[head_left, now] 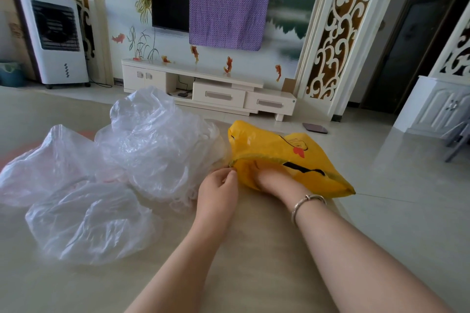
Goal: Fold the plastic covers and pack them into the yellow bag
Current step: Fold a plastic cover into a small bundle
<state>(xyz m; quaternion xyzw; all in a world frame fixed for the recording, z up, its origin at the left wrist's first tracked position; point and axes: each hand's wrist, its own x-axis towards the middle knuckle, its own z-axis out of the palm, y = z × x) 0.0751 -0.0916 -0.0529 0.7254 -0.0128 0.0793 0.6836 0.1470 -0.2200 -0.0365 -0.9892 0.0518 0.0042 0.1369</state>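
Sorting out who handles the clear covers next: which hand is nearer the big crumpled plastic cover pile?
Left. The left hand pinches the yellow bag rim beside the pile; the right hand reaches inside the bag, farther away.

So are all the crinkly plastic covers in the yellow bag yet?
Not yet. Nothing looks packed for sure. The left hand pinches the rim of the yellow bag open, and the right hand reaches inside; what it holds is hidden. Still left: three loose, unfolded plastic covers on the table, one puffy pile by the bag and two further left.
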